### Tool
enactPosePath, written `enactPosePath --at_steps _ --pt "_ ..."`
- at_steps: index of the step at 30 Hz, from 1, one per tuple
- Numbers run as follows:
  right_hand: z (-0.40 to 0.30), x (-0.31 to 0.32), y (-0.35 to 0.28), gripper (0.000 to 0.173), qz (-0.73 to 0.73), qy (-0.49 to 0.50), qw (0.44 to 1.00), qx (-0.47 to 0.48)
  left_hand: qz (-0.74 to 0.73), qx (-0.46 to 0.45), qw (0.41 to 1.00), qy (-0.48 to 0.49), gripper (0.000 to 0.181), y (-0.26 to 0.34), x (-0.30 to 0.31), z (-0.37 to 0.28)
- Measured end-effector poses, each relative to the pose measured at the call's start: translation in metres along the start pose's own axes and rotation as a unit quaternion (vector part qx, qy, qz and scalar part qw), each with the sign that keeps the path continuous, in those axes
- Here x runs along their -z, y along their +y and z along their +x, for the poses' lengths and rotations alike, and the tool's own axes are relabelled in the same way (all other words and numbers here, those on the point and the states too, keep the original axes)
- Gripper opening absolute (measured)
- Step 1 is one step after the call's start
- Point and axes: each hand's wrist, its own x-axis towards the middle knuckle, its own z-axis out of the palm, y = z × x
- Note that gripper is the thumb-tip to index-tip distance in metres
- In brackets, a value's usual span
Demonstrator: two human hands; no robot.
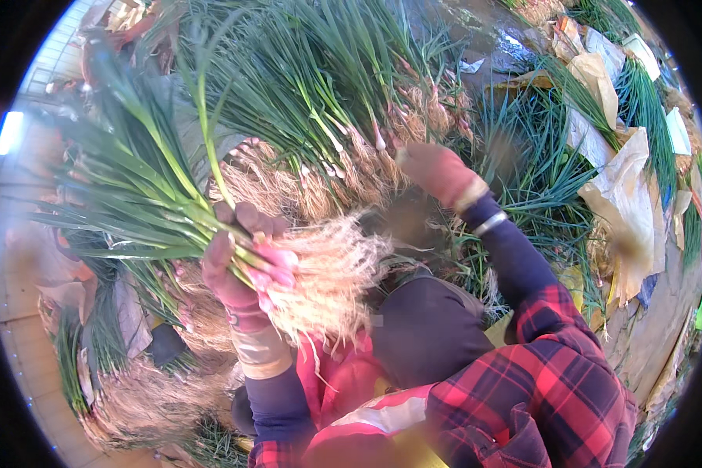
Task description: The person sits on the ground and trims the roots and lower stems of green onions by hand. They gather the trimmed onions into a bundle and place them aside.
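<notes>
In a dirty pinkish glove, my left hand [240,263] is closed around a bunch of green garlic or similar allium plants [278,266]. Their pink bulbs and pale, stringy roots point right, and the leaves spread to the upper left. My right hand [436,169], in a reddish glove, reaches to the right edge of a large pile of the same plants [322,99]. Its fingertips lie beside the white bulbs and roots; they are blurred, and whether they grip a plant cannot be told.
Loose green stalks [532,152] lie to the right, with crumpled tan wrapping sheets [626,193] beyond. Rooted bundles [158,392] lie at the lower left, near a tiled floor [23,351]. My dark-covered knee [427,327] is bent below my hands.
</notes>
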Motion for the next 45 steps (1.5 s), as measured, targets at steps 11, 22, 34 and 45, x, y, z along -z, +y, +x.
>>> enactPosePath --at_steps 11,22,34,45 --pt "0.039 0.005 -0.03 0.041 0.154 -0.002 0.986 -0.063 -0.066 0.194 0.973 0.11 0.046 -0.054 0.07 -0.025" --pt "-0.031 -0.039 -0.091 0.017 0.068 0.018 0.928 0.365 -0.014 0.275 0.951 0.143 0.037 -0.065 0.058 -0.026" --pt "0.051 -0.012 -0.117 0.032 0.072 -0.066 0.992 0.083 0.081 0.283 0.939 0.18 0.038 -0.087 0.066 -0.035" --pt "0.027 -0.045 -0.094 0.006 0.086 -0.144 0.958 0.234 0.253 0.339 0.865 0.272 0.026 -0.095 0.063 -0.041"
